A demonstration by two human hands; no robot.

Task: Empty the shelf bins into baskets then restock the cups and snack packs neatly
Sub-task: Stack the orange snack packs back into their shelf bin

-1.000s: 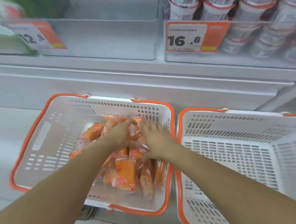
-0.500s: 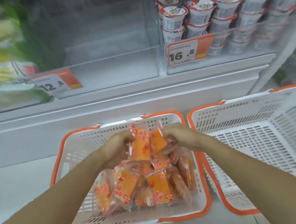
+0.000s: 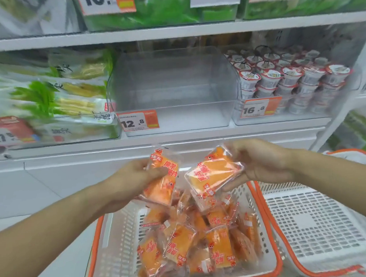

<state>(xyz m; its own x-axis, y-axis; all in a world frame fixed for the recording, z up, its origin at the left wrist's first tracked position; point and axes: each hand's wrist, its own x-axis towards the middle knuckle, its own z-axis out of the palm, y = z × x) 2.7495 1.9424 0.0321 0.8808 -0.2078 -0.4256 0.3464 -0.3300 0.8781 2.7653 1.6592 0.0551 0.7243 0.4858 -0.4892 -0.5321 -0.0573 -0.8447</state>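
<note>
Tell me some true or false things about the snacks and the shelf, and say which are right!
1. Each hand holds an orange snack pack. True: the left hand grips one pack, the right hand another.
2. The clear bin with the 12.8 tag is full of packs. False: nothing shows inside it.
3. The cups sit in the bin right of it. True.
4. The right basket is piled with packs. False: the packs lie in the left basket.

Orange snack packs (image 3: 196, 250) heaped in the left white basket (image 3: 119, 243), two more held above it; clear middle bin (image 3: 173, 92) bare; cups (image 3: 291, 79) stacked in the right bin
</note>
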